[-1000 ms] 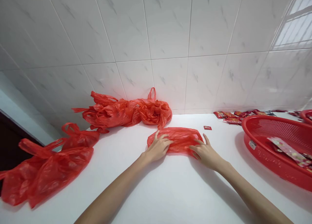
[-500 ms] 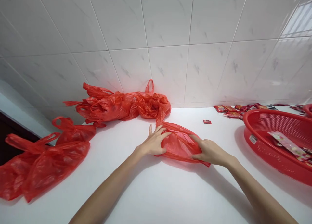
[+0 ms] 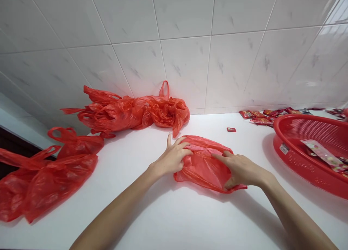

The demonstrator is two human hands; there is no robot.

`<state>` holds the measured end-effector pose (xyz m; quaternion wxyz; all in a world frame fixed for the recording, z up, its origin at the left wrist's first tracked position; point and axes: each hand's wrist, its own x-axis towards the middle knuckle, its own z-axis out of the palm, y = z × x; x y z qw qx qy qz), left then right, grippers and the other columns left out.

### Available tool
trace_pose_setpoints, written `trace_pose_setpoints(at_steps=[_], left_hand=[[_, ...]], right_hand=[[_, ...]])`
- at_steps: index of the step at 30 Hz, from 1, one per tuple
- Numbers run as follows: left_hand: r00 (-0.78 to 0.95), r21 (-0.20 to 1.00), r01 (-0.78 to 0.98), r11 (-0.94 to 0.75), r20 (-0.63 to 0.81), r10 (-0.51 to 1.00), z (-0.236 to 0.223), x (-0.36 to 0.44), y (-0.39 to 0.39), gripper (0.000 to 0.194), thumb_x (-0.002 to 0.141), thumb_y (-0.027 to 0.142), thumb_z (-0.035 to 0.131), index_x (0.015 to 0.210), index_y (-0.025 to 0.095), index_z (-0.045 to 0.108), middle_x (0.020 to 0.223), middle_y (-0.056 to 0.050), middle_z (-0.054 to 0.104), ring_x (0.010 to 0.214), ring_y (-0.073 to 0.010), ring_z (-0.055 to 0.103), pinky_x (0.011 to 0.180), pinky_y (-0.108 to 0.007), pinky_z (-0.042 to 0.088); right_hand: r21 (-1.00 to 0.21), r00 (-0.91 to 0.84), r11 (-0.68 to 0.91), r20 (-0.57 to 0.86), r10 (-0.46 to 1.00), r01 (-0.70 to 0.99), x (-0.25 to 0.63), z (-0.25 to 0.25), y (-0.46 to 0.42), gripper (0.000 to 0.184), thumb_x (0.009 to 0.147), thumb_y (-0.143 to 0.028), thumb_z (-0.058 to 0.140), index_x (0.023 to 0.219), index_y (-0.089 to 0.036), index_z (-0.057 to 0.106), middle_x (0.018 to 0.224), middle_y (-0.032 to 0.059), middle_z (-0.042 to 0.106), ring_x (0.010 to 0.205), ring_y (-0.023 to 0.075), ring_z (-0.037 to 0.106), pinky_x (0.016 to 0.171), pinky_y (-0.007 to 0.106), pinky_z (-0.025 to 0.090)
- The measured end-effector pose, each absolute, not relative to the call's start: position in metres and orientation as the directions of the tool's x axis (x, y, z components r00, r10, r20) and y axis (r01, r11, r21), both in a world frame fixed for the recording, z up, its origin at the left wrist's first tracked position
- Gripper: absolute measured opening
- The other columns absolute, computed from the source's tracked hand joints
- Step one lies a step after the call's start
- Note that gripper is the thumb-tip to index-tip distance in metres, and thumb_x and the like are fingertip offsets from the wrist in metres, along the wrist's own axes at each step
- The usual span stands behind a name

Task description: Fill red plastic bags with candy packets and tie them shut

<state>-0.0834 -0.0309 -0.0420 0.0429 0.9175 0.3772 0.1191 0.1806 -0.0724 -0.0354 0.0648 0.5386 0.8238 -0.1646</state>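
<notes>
A thin red plastic bag [image 3: 208, 166] lies in front of me with its mouth spread wide. At its left side, my left hand [image 3: 174, 157] has its fingers apart, the tips reaching into the mouth. My right hand [image 3: 239, 168] is in the opening from the right, thumb and fingers spread against the film. Both hands touch the bag without closing round it. Some fingertips are hidden by the red film.
Several bunched red bags [image 3: 119, 114] lie against the tiled wall. More filled red bags [image 3: 62, 181] are at the left. A red perforated basket [image 3: 296, 163] holding packets stands at right, with small snack packets [image 3: 259, 117] behind it. A single red packet [image 3: 231, 129] lies alone.
The bag's mouth has been stretched wider, with my right hand moving right and slightly down. My left hand stays at the left side. The view has tilted down slightly.
</notes>
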Motion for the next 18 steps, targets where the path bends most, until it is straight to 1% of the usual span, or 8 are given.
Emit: trace_pose_setpoints(at_steps=[3,5,6,9,11,14,16,18], left_hand=[[0.669,0.142,0.671,-0.728,0.306,0.677,-0.051,-0.078,-0.028,0.047,0.077,-0.002,0.045,0.1,0.026,0.075,0.117,-0.003,0.073,0.135,-0.0305,0.048,0.116,-0.075,-0.004],[0.637,0.126,0.672,-0.729,0.404,0.657,-0.059,-0.073,-0.028,0.042,0.083,0.0,0.045,0.097,0.026,0.075,0.11,-0.003,0.074,0.131,-0.029,0.053,0.118,-0.074,-0.003],[0.615,0.115,0.681,-0.723,0.446,0.65,-0.064,-0.071,-0.029,0.038,0.085,0.003,0.047,0.095,0.025,0.076,0.111,-0.004,0.073,0.13,-0.0295,0.053,0.119,-0.073,-0.001],[0.548,0.088,0.742,-0.664,0.491,0.677,-0.076,-0.063,-0.034,0.026,0.087,0.012,0.054,0.093,0.023,0.077,0.129,-0.012,0.064,0.134,-0.0354,0.048,0.118,-0.073,0.008],[0.51,0.099,0.791,-0.604,0.439,0.74,-0.08,-0.06,-0.036,0.022,0.088,0.018,0.056,0.098,0.02,0.076,0.143,-0.017,0.053,0.141,-0.0405,0.039,0.116,-0.075,0.012],[0.468,0.15,0.845,-0.513,0.258,0.845,-0.078,-0.063,-0.032,0.024,0.085,0.028,0.064,0.105,0.017,0.072,0.16,-0.021,0.032,0.149,-0.0472,0.022,0.113,-0.079,0.01],[0.456,0.18,0.866,-0.467,0.103,0.884,-0.072,-0.072,-0.026,0.036,0.08,0.038,0.07,0.108,0.016,0.07,0.165,-0.021,0.019,0.151,-0.0507,0.013,0.113,-0.08,0.009],[0.464,0.197,0.872,-0.449,-0.034,0.885,-0.066,-0.083,-0.022,0.05,0.072,0.047,0.077,0.112,0.017,0.068,0.167,-0.02,0.013,0.151,-0.0528,0.007,0.112,-0.08,0.008]], right_hand=[[-0.202,-0.419,0.373,-0.293,0.859,0.906,0.18,-0.038,-0.073,0.097,0.063,-0.032,0.077,0.153,-0.029,0.041,0.118,0.0108,0.06,0.078,0.0237,0.065,0.064,0.029,0.043],[-0.196,-0.419,0.375,-0.303,0.856,0.906,0.179,-0.039,-0.073,0.1,0.064,-0.031,0.076,0.155,-0.029,0.037,0.118,0.0114,0.06,0.08,0.0253,0.065,0.067,0.031,0.045],[-0.195,-0.419,0.375,-0.304,0.856,0.906,0.179,-0.04,-0.073,0.099,0.064,-0.03,0.076,0.155,-0.029,0.037,0.117,0.0117,0.06,0.081,0.0259,0.065,0.068,0.032,0.045],[-0.199,-0.426,0.381,-0.295,0.855,0.903,0.178,-0.04,-0.073,0.094,0.064,-0.028,0.076,0.151,-0.027,0.043,0.118,0.0127,0.06,0.082,0.0257,0.065,0.07,0.033,0.046],[-0.207,-0.432,0.384,-0.301,0.85,0.9,0.178,-0.04,-0.073,0.094,0.064,-0.029,0.076,0.151,-0.025,0.043,0.118,0.013,0.06,0.081,0.025,0.065,0.069,0.032,0.047],[-0.212,-0.433,0.381,-0.336,0.836,0.9,0.179,-0.04,-0.072,0.096,0.064,-0.031,0.078,0.152,-0.022,0.04,0.116,0.0127,0.062,0.08,0.0255,0.065,0.068,0.032,0.046],[-0.204,-0.41,0.358,-0.352,0.841,0.911,0.179,-0.041,-0.071,0.092,0.065,-0.034,0.079,0.149,-0.021,0.043,0.114,0.0128,0.064,0.083,0.0277,0.066,0.069,0.033,0.046],[-0.188,-0.348,0.299,-0.348,0.87,0.935,0.18,-0.041,-0.069,0.081,0.071,-0.04,0.075,0.144,-0.018,0.048,0.108,0.0135,0.067,0.086,0.0304,0.066,0.071,0.035,0.046]])
